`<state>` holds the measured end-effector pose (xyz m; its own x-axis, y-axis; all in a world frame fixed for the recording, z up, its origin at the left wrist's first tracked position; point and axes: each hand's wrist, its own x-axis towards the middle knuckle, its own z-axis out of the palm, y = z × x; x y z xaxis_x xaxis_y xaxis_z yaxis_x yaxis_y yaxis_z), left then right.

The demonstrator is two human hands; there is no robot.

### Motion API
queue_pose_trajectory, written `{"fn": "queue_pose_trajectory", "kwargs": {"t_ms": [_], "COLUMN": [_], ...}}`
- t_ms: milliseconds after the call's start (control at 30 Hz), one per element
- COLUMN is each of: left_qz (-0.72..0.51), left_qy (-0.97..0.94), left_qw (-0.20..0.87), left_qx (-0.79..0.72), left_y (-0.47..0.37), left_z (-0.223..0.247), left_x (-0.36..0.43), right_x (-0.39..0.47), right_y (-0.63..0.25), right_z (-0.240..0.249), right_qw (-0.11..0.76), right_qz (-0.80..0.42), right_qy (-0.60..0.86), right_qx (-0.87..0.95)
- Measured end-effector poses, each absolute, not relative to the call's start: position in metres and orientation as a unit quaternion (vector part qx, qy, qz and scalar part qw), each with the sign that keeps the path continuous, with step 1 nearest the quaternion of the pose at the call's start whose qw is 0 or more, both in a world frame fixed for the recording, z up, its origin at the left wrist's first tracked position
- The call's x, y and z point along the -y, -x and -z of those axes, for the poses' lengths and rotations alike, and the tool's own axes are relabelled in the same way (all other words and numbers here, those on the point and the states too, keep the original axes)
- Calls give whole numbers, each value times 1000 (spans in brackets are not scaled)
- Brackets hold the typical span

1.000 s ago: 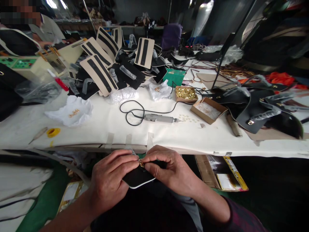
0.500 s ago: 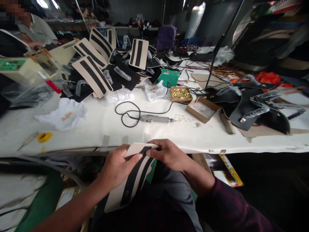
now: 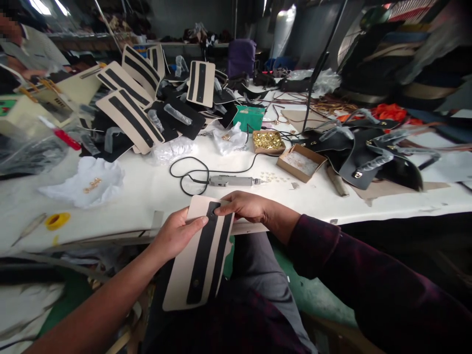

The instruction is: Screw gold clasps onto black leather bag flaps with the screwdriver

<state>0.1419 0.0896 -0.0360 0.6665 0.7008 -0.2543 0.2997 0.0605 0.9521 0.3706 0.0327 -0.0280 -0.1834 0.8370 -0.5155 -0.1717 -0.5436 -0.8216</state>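
Between my hands is a beige panel (image 3: 182, 265) with dark strips along its length, tilted over my lap near the table's front edge. My left hand (image 3: 179, 232) grips its left side near the top, thumb lying on the face beside a dark strip. On the upper right, my right hand (image 3: 245, 206) pinches the panel's edge, its fingertips by a small round spot near the top of the strip. Some of the right fingers are hidden behind the panel. Beyond it on the table lies a grey electric screwdriver (image 3: 232, 181) with a black cord.
Similar striped panels (image 3: 129, 120) are heaped at the back left. Small gold parts fill a cardboard box (image 3: 269, 149), with another shallow box (image 3: 319, 167) beside it. White paper (image 3: 77, 189) with gold pieces and yellow tape (image 3: 57, 221) lie left; black leather pieces (image 3: 363, 160) lie right.
Both hands have raised the panel a little, and more of its face now shows. The right forearm has swung outward. The whole view has shifted slightly to the right.
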Motion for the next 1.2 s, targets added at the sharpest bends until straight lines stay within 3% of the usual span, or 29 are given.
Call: {"fn": "queue_pose_trajectory", "kwargs": {"t_ms": [267,767,1200], "left_qz": [-183,-266,-162], "left_qy": [-661,-785,-855], "left_qw": [592,369,245], "left_qx": [-424,-421,-427], "left_y": [-140,-144,-149], "left_z": [45,92,79], "left_x": [-85,-101,-87], "right_x": [-37,-73,-67], "right_y": [-363,-351,-335], "right_z": [36,43,50], "right_qw": [330,210,175], "right_qz": [-701,-634,-468], "right_qy": [552,668,757], "right_qx": [308,329,421]}}
